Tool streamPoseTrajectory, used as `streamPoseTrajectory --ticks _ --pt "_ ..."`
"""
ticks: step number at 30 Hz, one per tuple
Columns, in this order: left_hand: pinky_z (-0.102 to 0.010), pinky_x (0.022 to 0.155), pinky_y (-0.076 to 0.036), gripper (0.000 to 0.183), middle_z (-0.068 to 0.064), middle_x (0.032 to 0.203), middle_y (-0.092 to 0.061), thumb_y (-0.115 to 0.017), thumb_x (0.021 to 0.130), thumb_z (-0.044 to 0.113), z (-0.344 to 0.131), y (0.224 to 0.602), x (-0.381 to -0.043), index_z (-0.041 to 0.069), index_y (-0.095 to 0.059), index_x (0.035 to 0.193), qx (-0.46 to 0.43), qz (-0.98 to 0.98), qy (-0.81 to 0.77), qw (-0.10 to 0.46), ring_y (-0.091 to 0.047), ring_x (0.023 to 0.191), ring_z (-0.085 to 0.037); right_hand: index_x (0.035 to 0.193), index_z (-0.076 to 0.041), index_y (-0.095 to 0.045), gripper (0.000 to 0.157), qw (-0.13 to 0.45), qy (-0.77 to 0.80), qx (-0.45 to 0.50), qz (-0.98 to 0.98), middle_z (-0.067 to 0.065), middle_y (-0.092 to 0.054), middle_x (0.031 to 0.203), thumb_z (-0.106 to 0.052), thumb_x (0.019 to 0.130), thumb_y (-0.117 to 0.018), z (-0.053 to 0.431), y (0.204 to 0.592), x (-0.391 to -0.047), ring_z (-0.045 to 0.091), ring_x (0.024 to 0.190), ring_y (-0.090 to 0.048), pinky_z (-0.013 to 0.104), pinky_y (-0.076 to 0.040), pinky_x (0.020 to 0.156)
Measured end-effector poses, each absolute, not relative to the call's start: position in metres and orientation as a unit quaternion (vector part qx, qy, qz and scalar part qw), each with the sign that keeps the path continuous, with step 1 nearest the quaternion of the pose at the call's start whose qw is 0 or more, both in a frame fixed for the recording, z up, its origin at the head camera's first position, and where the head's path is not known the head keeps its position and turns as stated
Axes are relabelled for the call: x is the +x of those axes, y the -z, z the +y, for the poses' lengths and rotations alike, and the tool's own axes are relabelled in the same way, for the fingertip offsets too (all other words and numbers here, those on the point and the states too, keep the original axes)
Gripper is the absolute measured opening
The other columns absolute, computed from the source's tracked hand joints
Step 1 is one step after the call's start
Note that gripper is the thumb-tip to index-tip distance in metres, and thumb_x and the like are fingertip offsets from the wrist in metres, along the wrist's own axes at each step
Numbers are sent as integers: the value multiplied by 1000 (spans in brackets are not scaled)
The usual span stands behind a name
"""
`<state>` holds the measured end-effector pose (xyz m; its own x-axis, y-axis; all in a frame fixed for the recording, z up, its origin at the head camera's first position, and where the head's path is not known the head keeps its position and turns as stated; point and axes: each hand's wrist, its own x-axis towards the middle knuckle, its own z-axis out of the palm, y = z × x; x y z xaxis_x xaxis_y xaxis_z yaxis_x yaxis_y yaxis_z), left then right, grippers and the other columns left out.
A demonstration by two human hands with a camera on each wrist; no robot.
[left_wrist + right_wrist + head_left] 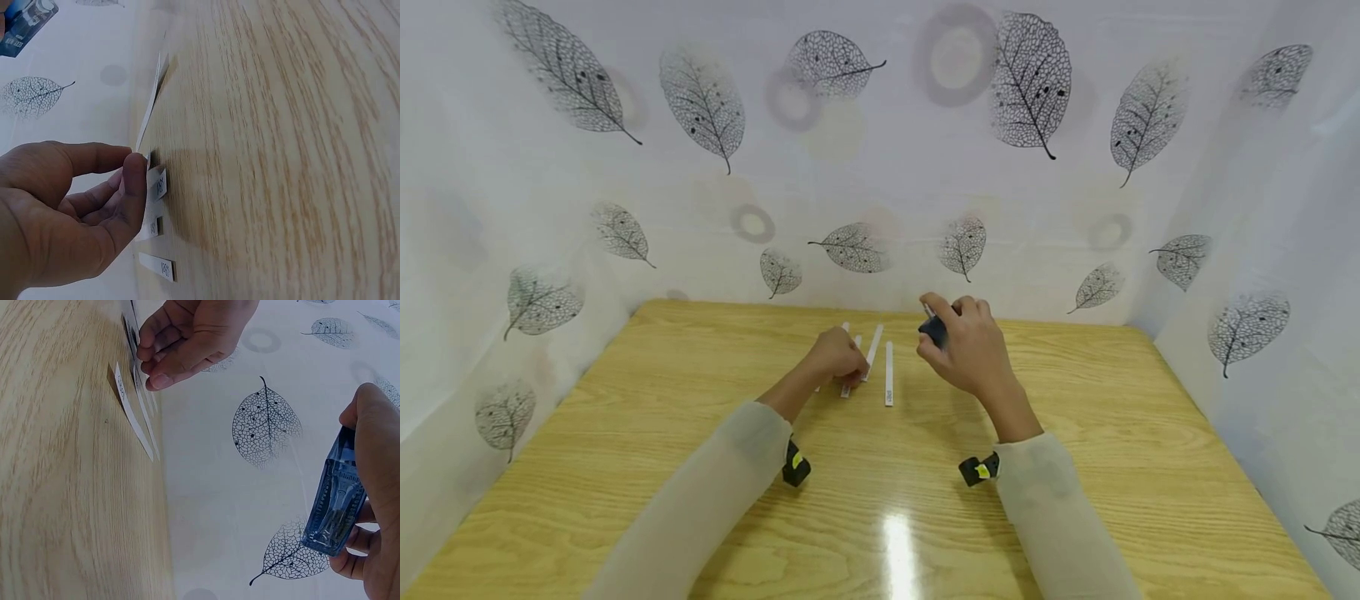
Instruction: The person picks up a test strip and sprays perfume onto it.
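Several narrow white paper strips lie side by side at the back middle of the table, their near ends bearing small dark marks. My left hand (838,357) is over them, with thumb and index fingertip pinching close at the end of a slanted strip (874,343). A separate strip (889,375) lies to the right of that hand. My right hand (973,346) holds a small dark blue packet (337,500) above the table, fingers and thumb at its edges. Glossy and rectangular, it shows pale print in the left wrist view; its exact kind is unclear.
The wooden table (1075,400) reaches back to a white sheet (880,158) printed with leaves, which also hangs at both sides. Dark wrist cameras (796,463) sit below both sleeves. A bright reflection lies on the tabletop's near middle.
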<state>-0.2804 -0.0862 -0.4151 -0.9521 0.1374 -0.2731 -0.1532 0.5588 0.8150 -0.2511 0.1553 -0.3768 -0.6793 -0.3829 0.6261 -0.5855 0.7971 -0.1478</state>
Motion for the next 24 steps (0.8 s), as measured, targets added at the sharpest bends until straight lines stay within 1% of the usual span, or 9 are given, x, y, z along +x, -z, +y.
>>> streamPoseTrajectory --ticks 5,8,11,18,21,24 --pt "-29 58 -58 17 -9 64 -71 -73 88 6 -85 415 -278 -2 -78 74 42 890 -430 148 -68 55 -18 140 -24 -55 51 297 -173 269 -899 26 -59 106 -40 92 -55 155 377 -251 45 92 -56 55 -53 62" --pt "-25 55 -52 23 -6 57 -68 -72 86 9 -83 415 -276 1 -77 66 66 905 -396 141 -61 50 -15 140 -24 -55 51 295 -177 267 -900 26 -59 106 -40 92 -56 155 377 -251 45 92 -56 54 -53 62" --pt "-24 53 -46 26 -6 54 -65 -70 86 10 -81 415 -274 2 -75 62 81 912 -377 140 -56 49 -14 140 -24 -55 51 293 -179 266 -901 26 -59 106 -39 92 -57 155 377 -252 44 92 -55 54 -53 62" --pt "-26 56 -55 26 -10 65 -71 -74 93 15 -77 414 -263 -1 -77 72 61 883 -429 180 -68 56 -18 141 -25 -55 51 291 -178 264 -902 25 -59 106 -39 92 -57 155 377 -252 43 91 -55 53 -53 61" --pt "-27 55 -57 28 -10 66 -71 -74 94 15 -75 415 -260 -2 -76 72 53 876 -439 192 -68 54 -17 141 -25 -55 52 288 -176 262 -904 25 -59 107 -40 92 -56 156 377 -251 43 92 -55 54 -53 62" --pt "-29 56 -59 25 -11 68 -72 -75 93 14 -72 417 -258 -2 -75 75 44 864 -458 205 -69 53 -17 142 -25 -54 52 285 -176 260 -906 25 -59 108 -41 92 -56 156 376 -251 44 93 -55 54 -53 62"
